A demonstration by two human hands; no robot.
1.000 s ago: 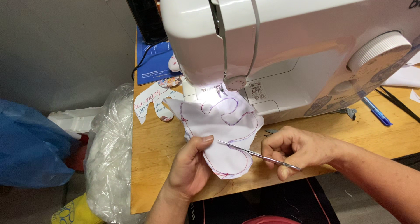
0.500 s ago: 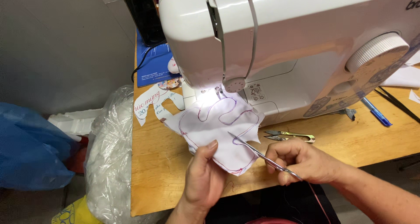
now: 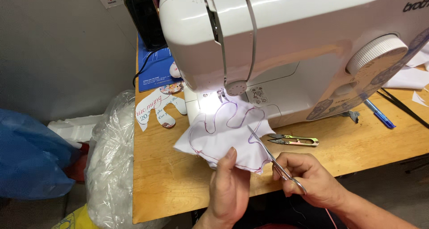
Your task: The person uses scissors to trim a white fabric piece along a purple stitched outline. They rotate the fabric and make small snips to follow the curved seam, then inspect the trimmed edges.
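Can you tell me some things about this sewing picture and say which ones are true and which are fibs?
1. The right hand holds scissors. True.
2. The left hand is pinching the white cloth. True.
3. The cloth has green stitching. False: the stitched line is purple.
4. The thread snips are in the left hand. False: they lie on the table, beside the cloth.
5. A blue pen lies near the sewing machine. True.

We see white fabric [image 3: 223, 137] with purple stitching, lying flat; thin scissors [image 3: 272, 159] slant up from the right grip.
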